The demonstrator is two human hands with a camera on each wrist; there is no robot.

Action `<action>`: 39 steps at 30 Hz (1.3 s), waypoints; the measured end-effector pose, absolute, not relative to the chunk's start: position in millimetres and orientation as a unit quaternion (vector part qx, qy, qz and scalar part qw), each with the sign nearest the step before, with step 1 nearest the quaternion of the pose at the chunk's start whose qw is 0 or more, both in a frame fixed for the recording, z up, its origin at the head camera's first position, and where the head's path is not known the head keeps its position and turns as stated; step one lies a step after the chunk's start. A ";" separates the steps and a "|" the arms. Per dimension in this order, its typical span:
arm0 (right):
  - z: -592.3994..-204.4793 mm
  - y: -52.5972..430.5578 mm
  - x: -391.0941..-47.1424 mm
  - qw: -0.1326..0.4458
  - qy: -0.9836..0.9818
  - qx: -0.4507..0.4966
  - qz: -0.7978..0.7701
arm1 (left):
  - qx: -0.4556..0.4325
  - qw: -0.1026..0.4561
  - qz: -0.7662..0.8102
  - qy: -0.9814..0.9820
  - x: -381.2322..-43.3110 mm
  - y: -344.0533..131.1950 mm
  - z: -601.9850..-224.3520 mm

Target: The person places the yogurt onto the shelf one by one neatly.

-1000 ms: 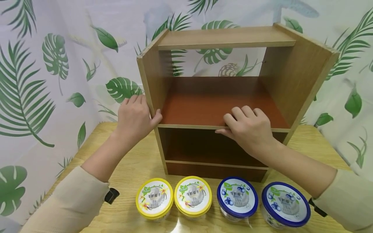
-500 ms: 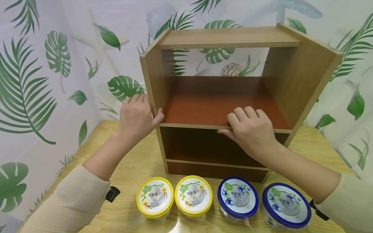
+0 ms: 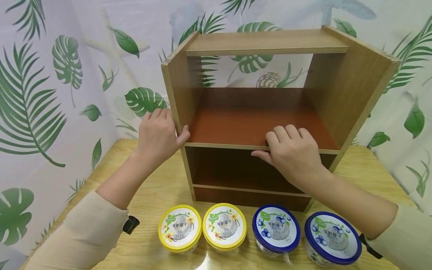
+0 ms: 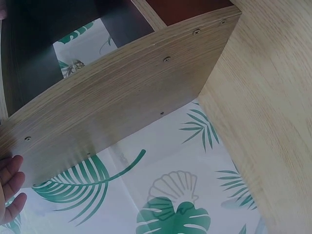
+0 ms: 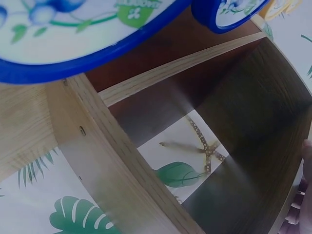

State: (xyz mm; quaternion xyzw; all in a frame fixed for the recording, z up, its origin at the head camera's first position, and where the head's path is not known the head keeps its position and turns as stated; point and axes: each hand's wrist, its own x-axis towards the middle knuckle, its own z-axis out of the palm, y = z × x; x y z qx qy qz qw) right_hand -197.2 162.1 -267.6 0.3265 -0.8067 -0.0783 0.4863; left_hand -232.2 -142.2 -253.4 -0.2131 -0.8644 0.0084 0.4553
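Note:
A wooden shelf unit (image 3: 266, 41) with red-brown boards stands upright on the table. My left hand (image 3: 159, 131) grips the front edge of its left side panel, the thumb on the inner face. In the left wrist view, the fingertips (image 4: 13, 183) lie against the panel's outer face. My right hand (image 3: 294, 153) holds the front edge of the middle board (image 3: 229, 147), fingers on top and thumb along the underside. Before the unit stand two yellow-lidded tubs (image 3: 180, 228) (image 3: 224, 227) and two blue-lidded tubs (image 3: 276, 228) (image 3: 333, 238).
The wood-grain table (image 3: 148, 213) extends to both sides of the unit. Behind it hangs a white wall covering (image 3: 84, 75) with green leaf prints. Below the middle board is a dark lower compartment (image 3: 233, 168), closed underneath by a low front strip.
The whole head view has shifted slightly. My right hand has slid a little to the right along the board's edge; the left hand keeps its place on the side panel.

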 end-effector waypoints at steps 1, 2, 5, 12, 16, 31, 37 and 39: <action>-267.6 162.2 -196.2 0.487 -0.807 0.327 -0.075 | -0.213 0.455 0.008 -0.864 -232.1 -142.2 -253.3; -267.8 162.3 -195.3 0.487 -0.806 0.327 -0.072 | -0.213 0.455 0.007 -0.864 -232.0 -142.1 -253.1; -269.8 163.1 -192.5 0.494 -0.800 0.336 -0.063 | -0.213 0.455 0.008 -0.865 -231.6 -142.1 -253.0; -272.9 166.6 -182.7 0.526 -0.765 0.371 -0.034 | -0.222 0.458 0.006 -0.861 -231.6 -142.5 -253.6; -272.6 167.9 -174.8 0.528 -0.761 0.376 -0.025 | -0.222 0.454 0.007 -0.863 -231.6 -143.2 -253.1; -278.0 177.0 -149.6 0.483 -0.791 0.376 -0.016 | -0.221 0.445 0.003 -0.868 -231.2 -142.2 -252.2; -280.8 180.5 -140.8 0.467 -0.798 0.380 0.003 | -0.221 0.447 0.009 -0.867 -232.1 -142.6 -252.5; -281.9 180.9 -137.4 0.459 -0.803 0.379 0.012 | -0.221 0.449 0.009 -0.866 -232.3 -142.8 -252.8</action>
